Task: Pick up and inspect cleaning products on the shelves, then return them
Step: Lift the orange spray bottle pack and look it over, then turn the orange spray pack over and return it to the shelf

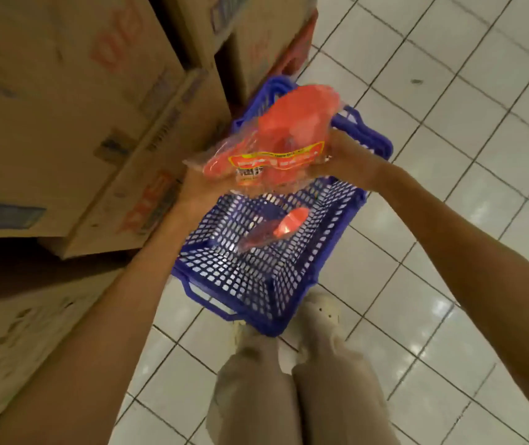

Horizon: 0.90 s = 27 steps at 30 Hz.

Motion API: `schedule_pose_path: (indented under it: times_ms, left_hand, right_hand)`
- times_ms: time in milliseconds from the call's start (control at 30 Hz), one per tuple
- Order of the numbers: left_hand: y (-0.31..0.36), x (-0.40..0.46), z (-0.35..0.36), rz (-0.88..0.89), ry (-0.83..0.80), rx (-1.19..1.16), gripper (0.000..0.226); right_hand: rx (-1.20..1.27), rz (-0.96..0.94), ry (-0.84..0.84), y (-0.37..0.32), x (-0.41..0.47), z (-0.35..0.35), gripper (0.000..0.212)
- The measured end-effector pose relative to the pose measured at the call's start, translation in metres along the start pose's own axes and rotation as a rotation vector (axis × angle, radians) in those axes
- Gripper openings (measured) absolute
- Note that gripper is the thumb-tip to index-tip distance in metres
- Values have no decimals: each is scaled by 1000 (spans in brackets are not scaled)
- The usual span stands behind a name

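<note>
A red plastic cleaning product in a clear bag with a red and yellow label (276, 139) is held up over a blue shopping basket (256, 284). My left hand (199, 191) supports it from underneath at its near left end. My right hand (350, 155) grips its right side; the fingers are mostly hidden behind the bag. Inside the basket lies another small packaged item with an orange end (273, 231). The view is blurred by motion.
Stacked cardboard boxes (64, 123) fill the left side, close to my left arm. The basket stands on a white tiled floor (449, 155) that stretches to the right. My legs and light shoes (321, 313) are just behind the basket.
</note>
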<state>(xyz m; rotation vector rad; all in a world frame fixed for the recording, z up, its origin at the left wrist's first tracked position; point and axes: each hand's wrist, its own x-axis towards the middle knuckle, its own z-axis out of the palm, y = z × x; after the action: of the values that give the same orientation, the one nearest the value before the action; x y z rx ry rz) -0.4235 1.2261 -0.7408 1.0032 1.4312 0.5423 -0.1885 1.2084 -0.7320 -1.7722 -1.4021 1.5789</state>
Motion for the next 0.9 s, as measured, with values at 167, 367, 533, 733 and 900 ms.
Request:
schedule_pose_path:
  times_ms: [167, 367, 533, 733, 900]
  left_hand:
    - [-96, 53, 21, 39, 21, 130, 34]
    - [-177, 86, 30, -80, -8, 209, 28]
    - [-204, 98, 21, -194, -80, 294, 34]
    - [-157, 74, -7, -224, 23, 244, 41]
    - [-42, -15, -39, -297, -10, 293, 36]
  right_hand:
    - [-114, 26, -2, 93, 66, 33, 63]
    - [-265, 289, -90, 155, 97, 62, 44]
    - [-267, 260, -90, 166, 90, 70, 50]
    - [40, 416, 43, 127, 62, 28, 31]
    - [319, 385, 218, 28, -71, -18, 27]
